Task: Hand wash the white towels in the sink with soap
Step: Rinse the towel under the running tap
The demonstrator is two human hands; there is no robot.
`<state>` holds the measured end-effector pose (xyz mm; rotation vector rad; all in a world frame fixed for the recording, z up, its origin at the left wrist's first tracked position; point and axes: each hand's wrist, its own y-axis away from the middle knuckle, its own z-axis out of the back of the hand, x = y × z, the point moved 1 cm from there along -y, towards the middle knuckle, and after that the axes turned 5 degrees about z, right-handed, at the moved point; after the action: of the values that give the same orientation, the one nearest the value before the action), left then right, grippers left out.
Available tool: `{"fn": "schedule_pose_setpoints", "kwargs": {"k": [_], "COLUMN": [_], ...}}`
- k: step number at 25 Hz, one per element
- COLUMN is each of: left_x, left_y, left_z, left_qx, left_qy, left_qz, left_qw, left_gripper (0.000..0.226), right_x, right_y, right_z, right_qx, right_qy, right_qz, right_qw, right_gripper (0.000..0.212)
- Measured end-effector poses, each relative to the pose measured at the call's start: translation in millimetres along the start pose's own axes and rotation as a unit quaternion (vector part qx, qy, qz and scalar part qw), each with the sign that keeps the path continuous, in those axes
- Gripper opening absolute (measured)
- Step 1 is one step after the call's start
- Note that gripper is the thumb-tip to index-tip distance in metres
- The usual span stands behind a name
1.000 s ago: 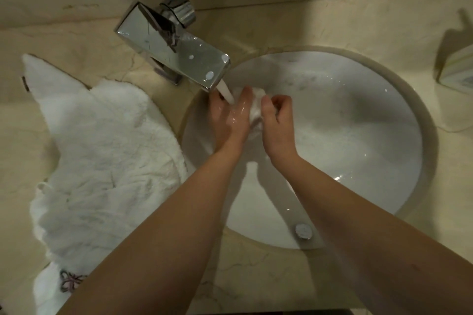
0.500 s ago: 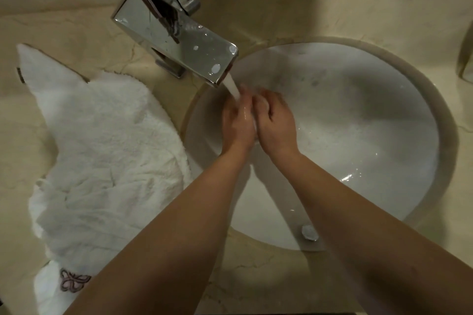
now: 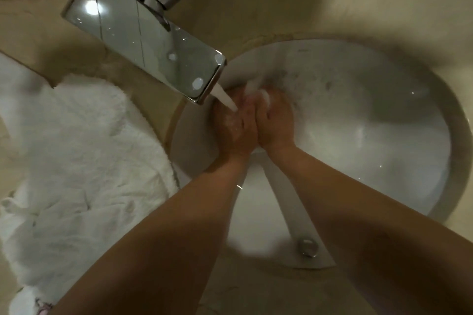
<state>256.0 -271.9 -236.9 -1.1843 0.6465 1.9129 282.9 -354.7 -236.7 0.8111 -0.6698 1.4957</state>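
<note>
Both of my hands are together in the white sink (image 3: 358,123), under the water stream (image 3: 226,98) from the chrome faucet (image 3: 143,33). My left hand (image 3: 234,125) lies with fairly straight, wet fingers pressed against my right hand (image 3: 275,120). The right hand's fingers curl round a small white lump (image 3: 265,96), which looks like soap and is mostly hidden between the hands. A fluffy white towel (image 3: 76,148) lies crumpled on the counter left of the sink, its edge reaching the rim.
The flat faucet spout juts over the sink's left rim just above my left hand. A chrome overflow fitting (image 3: 308,245) sits in the near wall of the basin. The beige stone counter (image 3: 281,7) surrounds the sink, with the wall behind.
My hands have closed together over the white lump, which showed more plainly a second ago. The view has moved closer to the sink, and the object at the right edge has left the view.
</note>
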Motion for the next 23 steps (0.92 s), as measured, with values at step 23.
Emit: {"fn": "schedule_pose_setpoints", "kwargs": {"k": [23], "left_x": [-44], "left_y": [4], "left_z": [-2], "left_qx": [-0.086], "left_qy": [-0.127], "left_qz": [0.384], "left_qw": [0.910], "left_gripper": [0.081], "right_x": [11], "right_y": [-14], "right_z": [31], "right_qx": [0.142], "right_qy": [0.006], "right_qz": [-0.149], "right_qw": [0.979], "right_gripper": [0.050]}}
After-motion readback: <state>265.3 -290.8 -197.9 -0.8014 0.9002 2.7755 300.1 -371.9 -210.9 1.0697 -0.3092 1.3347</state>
